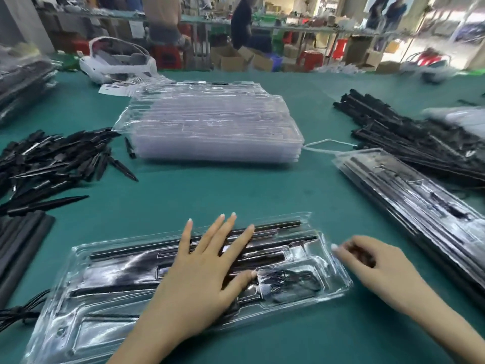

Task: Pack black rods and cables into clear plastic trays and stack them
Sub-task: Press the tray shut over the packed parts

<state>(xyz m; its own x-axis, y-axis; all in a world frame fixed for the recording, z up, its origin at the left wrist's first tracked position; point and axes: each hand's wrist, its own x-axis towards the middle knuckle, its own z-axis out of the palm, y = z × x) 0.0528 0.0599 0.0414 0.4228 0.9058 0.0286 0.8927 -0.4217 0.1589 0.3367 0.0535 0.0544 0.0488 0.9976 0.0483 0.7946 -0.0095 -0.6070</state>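
Observation:
A clear plastic tray (86, 306) lies in front of me on the green table, holding long black rods (278, 227) and a coiled black cable (291, 282) in its right pocket. My left hand (202, 274) lies flat on the tray with straight, spread fingers pressing on the rods. My right hand (367, 266) is at the tray's right edge with fingers curled; its fingertips touch the rim, and I cannot tell whether they pinch it.
A stack of empty clear trays (210, 127) sits at the centre. Filled trays (420, 206) are stacked at the right, beside a pile of long black rods (404, 132). Short black spikes (52, 158) are heaped at the left. People stand beyond the table.

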